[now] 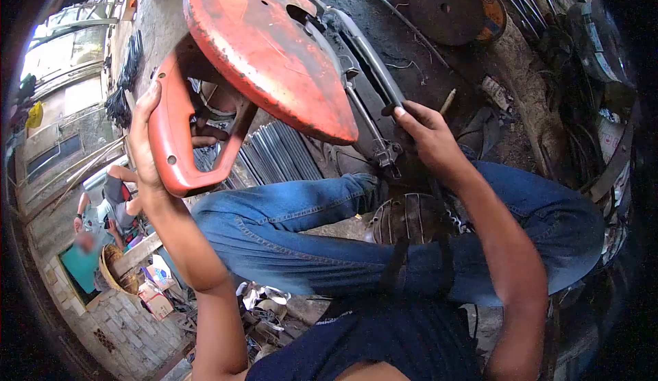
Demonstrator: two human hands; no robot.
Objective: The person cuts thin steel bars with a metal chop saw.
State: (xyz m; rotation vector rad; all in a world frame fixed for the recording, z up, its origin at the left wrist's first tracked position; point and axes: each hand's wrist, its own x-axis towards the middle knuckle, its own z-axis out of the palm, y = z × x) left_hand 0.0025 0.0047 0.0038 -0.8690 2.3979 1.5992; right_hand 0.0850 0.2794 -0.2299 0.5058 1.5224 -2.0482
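An orange cut-off saw with a worn, scuffed blade guard (pixel 267 52) fills the upper middle of the view. My left hand (pixel 142 151) is wrapped round its orange loop handle (pixel 171 131), with fingertips showing through the opening. To the right of the guard, my right hand (pixel 430 134) is closed at the near end of a long grey metal bar (pixel 370 55), which lies along the saw's base. A small dark piece shows at the thumb tip. The vise screw (pixel 367 117) runs beside the bar. The cutting disc is hidden under the guard.
Several metal rods (pixel 281 151) lie bundled beyond my bent leg. Worn discs (pixel 445 9) rest on the dirty floor at upper right, near a thin rod (pixel 411 28). Scrap metal (pixel 267 302) lies by my lap. Another person (pixel 113 206) is at the far left.
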